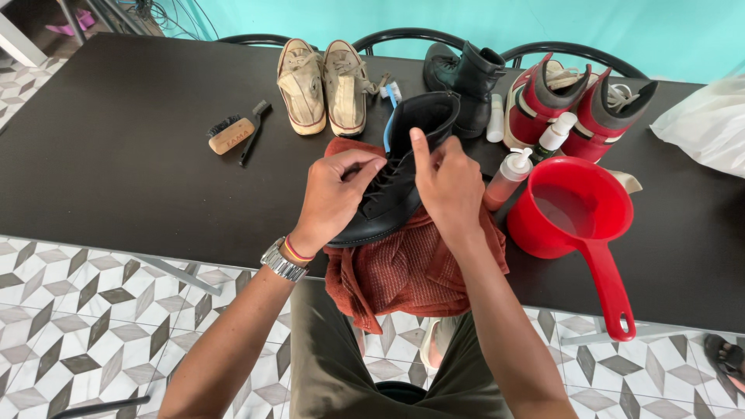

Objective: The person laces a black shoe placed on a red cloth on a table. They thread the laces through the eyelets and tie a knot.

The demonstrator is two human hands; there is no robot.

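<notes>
A black lace-up boot [419, 120] lies on a rust-red cloth [411, 271] at the near edge of the dark table [116, 171]. My left hand [334, 194] pinches the boot's black laces near the toe end. My right hand [448, 182] is closed on the laces too, with the thumb raised by the boot's shaft. A blue-handled toothbrush [390, 101] sticks out from behind the boot.
A red dipper with water [574, 206] stands right of the cloth, with pump bottles [508, 178] beside it. Behind are cream sneakers [322, 84], a second black boot [466, 77] and red high-top shoes [574, 105]. Brushes [233, 133] lie to the left, a white bag [706, 124] far right.
</notes>
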